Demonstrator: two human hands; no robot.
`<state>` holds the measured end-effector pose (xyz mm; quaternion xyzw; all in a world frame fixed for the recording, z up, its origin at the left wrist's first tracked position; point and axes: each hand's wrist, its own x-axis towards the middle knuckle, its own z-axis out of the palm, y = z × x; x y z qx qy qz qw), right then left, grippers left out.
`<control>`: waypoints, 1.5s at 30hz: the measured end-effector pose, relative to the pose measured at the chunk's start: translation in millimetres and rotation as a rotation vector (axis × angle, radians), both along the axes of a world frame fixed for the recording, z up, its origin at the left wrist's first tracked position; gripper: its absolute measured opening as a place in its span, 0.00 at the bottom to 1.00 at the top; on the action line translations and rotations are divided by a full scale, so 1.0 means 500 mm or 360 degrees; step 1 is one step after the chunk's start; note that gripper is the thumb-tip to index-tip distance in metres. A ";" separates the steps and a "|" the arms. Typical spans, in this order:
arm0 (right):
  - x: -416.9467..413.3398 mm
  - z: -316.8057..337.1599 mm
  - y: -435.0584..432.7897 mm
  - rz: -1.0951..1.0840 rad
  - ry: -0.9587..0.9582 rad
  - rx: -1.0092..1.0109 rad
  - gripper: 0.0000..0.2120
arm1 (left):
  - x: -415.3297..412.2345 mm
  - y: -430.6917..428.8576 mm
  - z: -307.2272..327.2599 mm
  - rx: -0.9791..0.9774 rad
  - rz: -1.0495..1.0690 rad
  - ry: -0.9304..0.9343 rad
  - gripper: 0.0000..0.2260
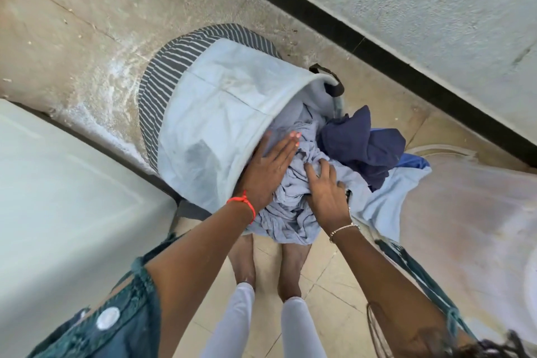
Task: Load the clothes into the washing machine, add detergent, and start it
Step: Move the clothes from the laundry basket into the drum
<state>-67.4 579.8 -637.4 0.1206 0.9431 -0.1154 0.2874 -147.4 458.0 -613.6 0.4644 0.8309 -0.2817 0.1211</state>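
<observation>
**Both hands on the laundry at the hamper mouth**

Head view: a striped laundry hamper point(174, 73) lies tipped at 12 o'clock, its pale liner point(220, 113) open toward the person. The left hand point(268, 167) lies flat, fingers point(286, 148) spread, on a crumpled pale blue garment point(290, 212) spilling from the mouth. The right hand point(325, 192) has its fingers curled into that cloth. A navy garment point(363, 142) lies at 2 o'clock. The white washing machine point(64, 197) stands at 9 o'clock.
</observation>
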 end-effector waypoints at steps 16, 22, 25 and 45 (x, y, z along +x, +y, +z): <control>0.022 -0.062 -0.012 -0.0190 -0.0086 -0.0119 0.48 | 0.021 0.025 -0.082 0.0227 -0.0165 -0.0012 0.29; 0.023 -0.052 0.015 -0.0116 -0.0096 -0.0263 0.48 | 0.022 0.028 -0.070 0.0159 -0.0164 -0.0089 0.29; 0.013 -0.044 0.031 -0.0131 -0.0136 -0.0429 0.49 | 0.023 0.036 -0.059 0.0081 -0.0045 -0.0209 0.34; 0.048 -0.137 0.287 -0.1023 0.0290 -0.0632 0.52 | -0.041 0.335 -0.171 0.0139 0.0184 -0.0919 0.32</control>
